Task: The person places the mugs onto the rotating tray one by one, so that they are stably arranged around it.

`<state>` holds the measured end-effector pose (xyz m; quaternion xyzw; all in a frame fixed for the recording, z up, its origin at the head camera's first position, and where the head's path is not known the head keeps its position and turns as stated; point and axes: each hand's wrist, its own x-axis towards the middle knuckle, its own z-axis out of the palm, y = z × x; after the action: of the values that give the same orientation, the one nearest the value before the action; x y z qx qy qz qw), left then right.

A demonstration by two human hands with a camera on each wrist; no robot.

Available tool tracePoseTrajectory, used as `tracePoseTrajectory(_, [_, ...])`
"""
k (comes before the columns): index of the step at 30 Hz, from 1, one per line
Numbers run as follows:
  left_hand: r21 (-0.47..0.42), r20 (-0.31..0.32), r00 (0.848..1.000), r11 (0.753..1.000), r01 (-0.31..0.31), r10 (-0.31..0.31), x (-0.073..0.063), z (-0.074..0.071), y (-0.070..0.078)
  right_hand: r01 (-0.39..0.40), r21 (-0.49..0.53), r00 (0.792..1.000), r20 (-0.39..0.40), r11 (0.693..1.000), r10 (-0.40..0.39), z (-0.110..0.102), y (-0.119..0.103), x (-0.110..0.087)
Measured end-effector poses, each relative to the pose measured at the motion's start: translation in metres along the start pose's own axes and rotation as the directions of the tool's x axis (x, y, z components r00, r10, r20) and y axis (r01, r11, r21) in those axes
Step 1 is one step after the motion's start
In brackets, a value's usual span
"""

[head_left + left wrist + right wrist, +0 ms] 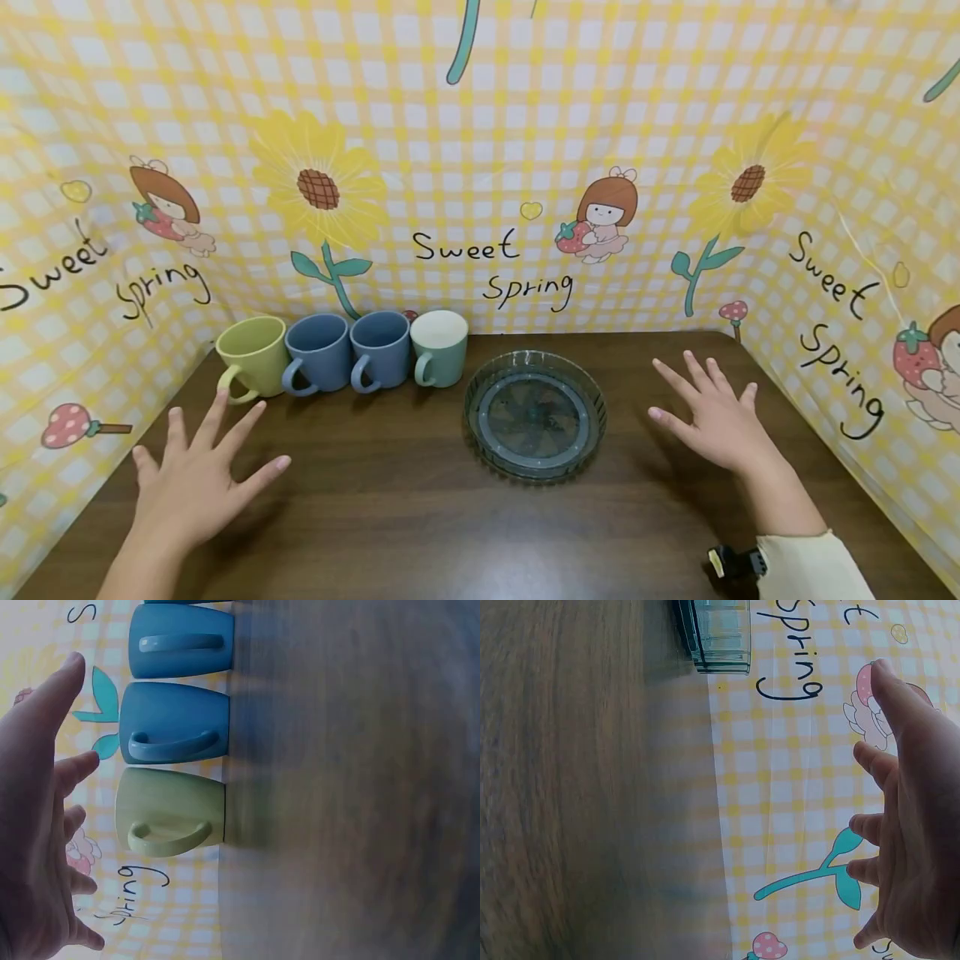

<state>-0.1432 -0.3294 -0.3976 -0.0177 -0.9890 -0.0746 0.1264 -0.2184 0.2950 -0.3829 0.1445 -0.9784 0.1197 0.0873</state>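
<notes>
In the head view, my left hand [187,487] hovers over the table's left side with its fingers spread, holding nothing. Nearest to it stands a green mug [253,354], first in a row with a blue mug [318,354], a second blue mug [381,350] and a teal mug with a white inside [440,350]. All stand upright, handles toward me. My right hand [716,421] is spread above the right side, also holding nothing. Left of it lies a round clear glass dish [535,417]. The left wrist view shows the green mug [172,810] beyond my fingers.
The dark wooden table [390,517] carries the mugs along its back left. A yellow checked cloth [480,150] with printed flowers and lettering rises at the back and both sides. A small black device [738,567] sits by my right sleeve [810,567].
</notes>
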Motion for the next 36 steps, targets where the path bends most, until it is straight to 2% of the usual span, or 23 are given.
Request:
tracePoseTrajectory(9, [-0.13, 0.011, 1.0, 0.991, -0.018, 0.019, 0.003, 0.0, 0.006, -0.014, 0.102, 0.999, 0.03, 0.995, 0.011, -0.001, 0.0, 0.003])
tracePoseTrajectory(15, [-0.195, -0.009, 0.999, 0.98, -0.034, 0.033, 0.007, 0.0, 0.012, -0.013, 0.222, 0.999, 0.045, 0.975, 0.003, -0.003, -0.001, 0.005])
tracePoseTrajectory(19, [-0.233, -0.045, 0.997, 0.97, -0.064, 0.055, 0.009, 0.0, 0.017, 0.007, 0.285, 0.999, 0.044, 0.959, -0.02, -0.002, -0.001, 0.008])
tracePoseTrajectory(27, [-0.326, -0.147, 0.985, 0.935, -0.139, 0.095, 0.012, 0.003, 0.027, 0.043, 0.383, 0.997, 0.037, 0.923, -0.061, 0.003, -0.003, 0.014])
tracePoseTrajectory(36, [-0.448, -0.173, 0.981, 0.879, -0.161, 0.091, 0.016, 0.003, 0.039, 0.064, 0.48, 0.995, 0.037, 0.875, -0.094, 0.011, -0.008, 0.023])
